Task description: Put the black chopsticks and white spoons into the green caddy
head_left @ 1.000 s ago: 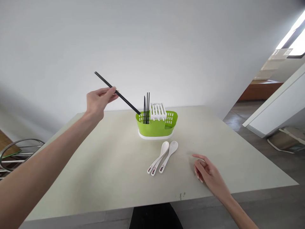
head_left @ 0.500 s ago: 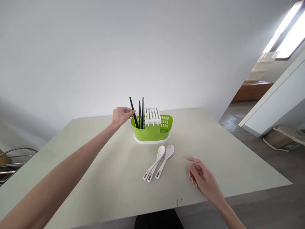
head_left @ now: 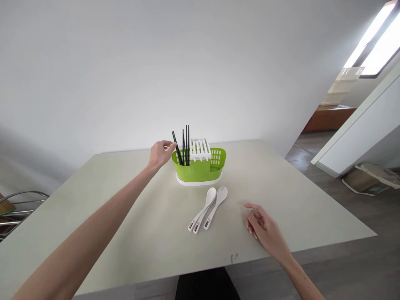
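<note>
A green cutlery holder (head_left: 203,170) with a white base and a white slotted insert (head_left: 200,148) stands at the far middle of the pale table (head_left: 125,233). Several black chopsticks (head_left: 186,143) stand in its left compartment. My left hand (head_left: 161,152) reaches to the holder's left rim, and its fingertips pinch a leaning black chopstick (head_left: 175,143) whose lower end is inside the compartment. White spoons (head_left: 208,207) lie side by side in front of the holder. My right hand (head_left: 265,228) rests on the table to their right, fingers loosely apart, holding nothing.
A metal chair frame (head_left: 18,204) shows at the left edge. On the right, a white slanted panel (head_left: 359,137) and a bag (head_left: 371,180) sit on the wooden floor. The table's front edge runs just below my right hand.
My left hand carried the black chopstick from high on the left down to the holder and stood it in the left compartment. My right hand stayed on the table.
</note>
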{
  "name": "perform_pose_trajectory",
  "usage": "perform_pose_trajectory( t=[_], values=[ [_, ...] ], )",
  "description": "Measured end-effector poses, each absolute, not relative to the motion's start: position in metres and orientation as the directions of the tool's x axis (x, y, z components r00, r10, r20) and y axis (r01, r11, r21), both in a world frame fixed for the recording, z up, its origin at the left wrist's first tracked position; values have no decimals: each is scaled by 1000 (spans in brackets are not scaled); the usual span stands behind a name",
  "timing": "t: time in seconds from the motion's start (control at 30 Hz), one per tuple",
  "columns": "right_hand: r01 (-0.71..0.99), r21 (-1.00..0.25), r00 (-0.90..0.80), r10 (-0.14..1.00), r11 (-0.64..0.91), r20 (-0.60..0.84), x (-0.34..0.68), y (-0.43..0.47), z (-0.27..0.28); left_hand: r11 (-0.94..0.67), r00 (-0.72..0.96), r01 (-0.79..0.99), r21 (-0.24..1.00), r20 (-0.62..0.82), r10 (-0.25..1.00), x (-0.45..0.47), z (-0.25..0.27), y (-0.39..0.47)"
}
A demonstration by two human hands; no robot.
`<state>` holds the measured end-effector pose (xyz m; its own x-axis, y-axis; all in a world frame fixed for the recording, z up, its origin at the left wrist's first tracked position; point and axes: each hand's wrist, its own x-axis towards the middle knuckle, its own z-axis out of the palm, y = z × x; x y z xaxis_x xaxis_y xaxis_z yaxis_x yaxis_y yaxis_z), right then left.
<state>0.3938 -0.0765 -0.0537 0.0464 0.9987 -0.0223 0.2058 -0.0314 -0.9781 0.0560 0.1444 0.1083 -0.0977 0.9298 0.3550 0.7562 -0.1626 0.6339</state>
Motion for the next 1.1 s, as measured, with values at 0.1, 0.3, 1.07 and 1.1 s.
perform_pose_trajectory(
  t=[0.1, 0.3, 1.07, 1.1],
  values=[
    [222, -975, 62, 998, -25, -12, 394, -77, -51, -287, -127, 764, 578, 571, 811, 62, 107, 111],
    [271, -962, 53, 999, -21, -7, 396, -78, -49, -437, 307, 741, 510, 321, 896, 91, 69, 21],
    [248, -969, 53, 999, 0, 13, 398, -76, -51, -303, 311, 939, 165, -29, 950, 164, 29, 29],
    [248, -969, 50, 999, 0, 13, 399, -76, -51, -307, 315, 938, 162, -26, 949, 162, 31, 28]
  ],
)
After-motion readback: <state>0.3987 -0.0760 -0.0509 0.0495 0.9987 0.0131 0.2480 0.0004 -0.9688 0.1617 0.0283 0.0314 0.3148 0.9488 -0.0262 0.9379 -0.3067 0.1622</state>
